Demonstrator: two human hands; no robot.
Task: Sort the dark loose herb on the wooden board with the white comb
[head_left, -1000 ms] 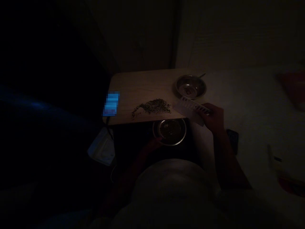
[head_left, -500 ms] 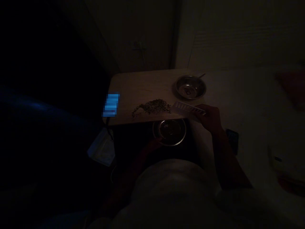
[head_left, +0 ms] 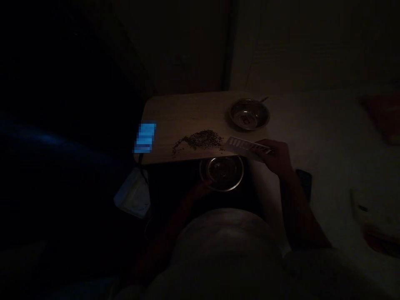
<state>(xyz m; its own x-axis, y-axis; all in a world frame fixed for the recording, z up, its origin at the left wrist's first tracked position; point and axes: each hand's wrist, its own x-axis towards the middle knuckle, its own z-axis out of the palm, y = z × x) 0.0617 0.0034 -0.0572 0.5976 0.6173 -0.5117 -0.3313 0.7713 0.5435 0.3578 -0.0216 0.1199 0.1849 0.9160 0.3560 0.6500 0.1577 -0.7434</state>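
Note:
In dim light, my right hand (head_left: 278,156) is closed on one end of a pale, flat slotted strip (head_left: 239,144), its kind unclear. The strip's far end lies at the right side of a loose heap of small dark bits (head_left: 204,139), perhaps seeds, on a wooden table (head_left: 168,112). Below the table's near edge, my left hand (head_left: 204,186) grips the rim of a round metal bowl (head_left: 240,179). Something dark lies in the bottom of that bowl. Most of the left fingers are lost in shadow.
A second metal bowl (head_left: 250,114) stands at the table's back right, with a thin handle jutting out behind it. A blurred, glowing blue screen (head_left: 144,137) is at the left edge. A pale tray (head_left: 134,196) sits lower left, and a dark phone (head_left: 304,183) lies right of my forearm.
My right hand has turned the slotted strip slightly and drawn it a little toward me. The left hand and its bowl stay nearly still.

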